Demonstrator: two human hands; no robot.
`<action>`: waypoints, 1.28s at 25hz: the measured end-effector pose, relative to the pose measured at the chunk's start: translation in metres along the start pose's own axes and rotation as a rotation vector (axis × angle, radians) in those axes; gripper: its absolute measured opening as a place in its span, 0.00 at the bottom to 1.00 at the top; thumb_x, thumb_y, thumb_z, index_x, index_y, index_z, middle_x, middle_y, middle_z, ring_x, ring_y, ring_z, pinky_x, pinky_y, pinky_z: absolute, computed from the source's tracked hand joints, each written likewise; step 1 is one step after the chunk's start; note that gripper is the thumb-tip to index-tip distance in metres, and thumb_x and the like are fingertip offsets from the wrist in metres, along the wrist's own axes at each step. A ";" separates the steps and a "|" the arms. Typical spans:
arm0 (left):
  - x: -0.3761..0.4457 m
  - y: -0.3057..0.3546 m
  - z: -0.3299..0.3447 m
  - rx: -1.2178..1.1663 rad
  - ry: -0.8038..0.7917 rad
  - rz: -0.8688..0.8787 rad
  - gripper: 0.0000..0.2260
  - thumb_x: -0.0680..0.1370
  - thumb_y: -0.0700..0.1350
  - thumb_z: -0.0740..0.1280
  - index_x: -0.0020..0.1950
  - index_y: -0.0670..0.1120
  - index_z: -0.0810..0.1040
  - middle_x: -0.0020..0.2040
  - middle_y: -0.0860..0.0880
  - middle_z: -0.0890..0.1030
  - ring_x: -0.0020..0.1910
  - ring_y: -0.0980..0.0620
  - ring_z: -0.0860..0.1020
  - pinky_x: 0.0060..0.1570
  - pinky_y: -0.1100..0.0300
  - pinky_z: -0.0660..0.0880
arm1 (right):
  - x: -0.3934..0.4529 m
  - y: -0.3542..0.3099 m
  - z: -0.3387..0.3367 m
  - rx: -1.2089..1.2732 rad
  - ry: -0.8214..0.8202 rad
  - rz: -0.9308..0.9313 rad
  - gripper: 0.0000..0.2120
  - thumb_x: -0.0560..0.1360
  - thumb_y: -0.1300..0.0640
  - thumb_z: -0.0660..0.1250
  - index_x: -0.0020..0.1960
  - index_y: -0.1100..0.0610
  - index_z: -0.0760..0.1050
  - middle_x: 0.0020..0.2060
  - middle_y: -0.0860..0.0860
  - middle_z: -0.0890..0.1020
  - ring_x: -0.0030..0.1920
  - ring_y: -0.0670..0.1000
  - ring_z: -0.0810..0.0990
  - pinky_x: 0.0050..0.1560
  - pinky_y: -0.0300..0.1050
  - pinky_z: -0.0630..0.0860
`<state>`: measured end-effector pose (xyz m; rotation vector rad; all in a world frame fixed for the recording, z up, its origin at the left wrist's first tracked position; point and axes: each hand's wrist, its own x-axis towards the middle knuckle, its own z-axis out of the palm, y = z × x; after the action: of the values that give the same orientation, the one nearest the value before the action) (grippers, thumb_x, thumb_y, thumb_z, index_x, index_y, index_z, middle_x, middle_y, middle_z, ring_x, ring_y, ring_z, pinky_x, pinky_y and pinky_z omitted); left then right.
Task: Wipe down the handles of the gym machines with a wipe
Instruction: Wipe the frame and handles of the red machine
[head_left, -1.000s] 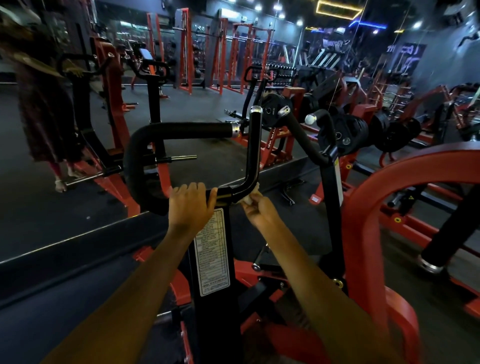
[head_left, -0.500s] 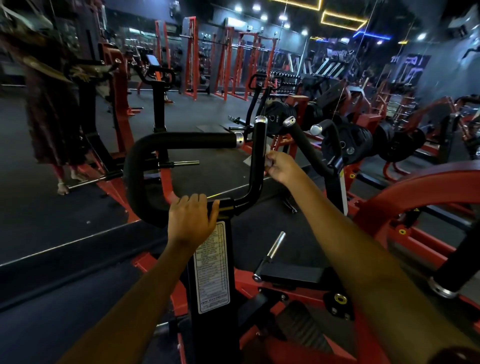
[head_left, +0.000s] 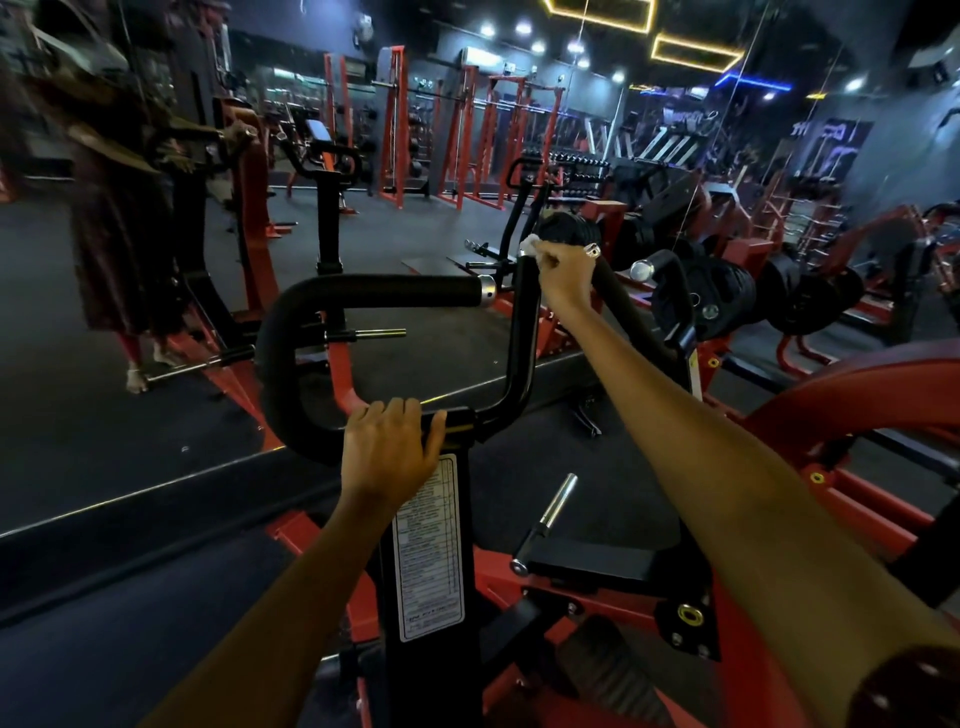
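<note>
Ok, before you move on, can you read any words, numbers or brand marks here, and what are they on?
None can be read.
White sticker on the machine's black post: rows of small print, too small and blurred.
Sign on the far wall, right: glowing shapes, blurred.
Weight plates: marks too dark to read.

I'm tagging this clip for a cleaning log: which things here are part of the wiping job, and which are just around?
In the job:
- white wipe, held in the right hand
- upright black handle being wiped at its top
- curved padded handle, gripped low by the left hand

Just around:
- instruction label
- weight plates
- red racks
</note>
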<state>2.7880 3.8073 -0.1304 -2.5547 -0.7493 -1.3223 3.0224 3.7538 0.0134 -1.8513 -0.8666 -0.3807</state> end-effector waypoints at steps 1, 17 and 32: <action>0.000 0.000 -0.001 0.001 0.002 0.004 0.21 0.78 0.55 0.52 0.32 0.45 0.73 0.26 0.49 0.72 0.25 0.53 0.66 0.31 0.59 0.68 | -0.008 0.005 0.000 -0.057 -0.027 -0.083 0.13 0.76 0.71 0.58 0.56 0.68 0.78 0.45 0.55 0.81 0.43 0.47 0.77 0.38 0.20 0.67; 0.002 0.003 -0.015 -0.022 -0.302 -0.053 0.23 0.79 0.56 0.49 0.42 0.42 0.76 0.36 0.44 0.77 0.35 0.46 0.75 0.41 0.52 0.69 | -0.107 0.030 -0.002 -0.553 -0.335 -0.478 0.20 0.73 0.73 0.60 0.62 0.61 0.74 0.63 0.61 0.75 0.54 0.63 0.79 0.53 0.53 0.76; 0.007 0.006 -0.019 0.038 -0.426 -0.080 0.20 0.82 0.55 0.50 0.51 0.44 0.75 0.46 0.45 0.79 0.45 0.47 0.76 0.48 0.53 0.71 | -0.148 0.023 0.009 -0.498 -0.415 -0.188 0.19 0.75 0.69 0.58 0.64 0.61 0.73 0.66 0.59 0.72 0.66 0.58 0.69 0.67 0.48 0.65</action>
<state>2.7808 3.7972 -0.1126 -2.8350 -0.9422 -0.7737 2.9355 3.6984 -0.0950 -2.3644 -1.3249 -0.3548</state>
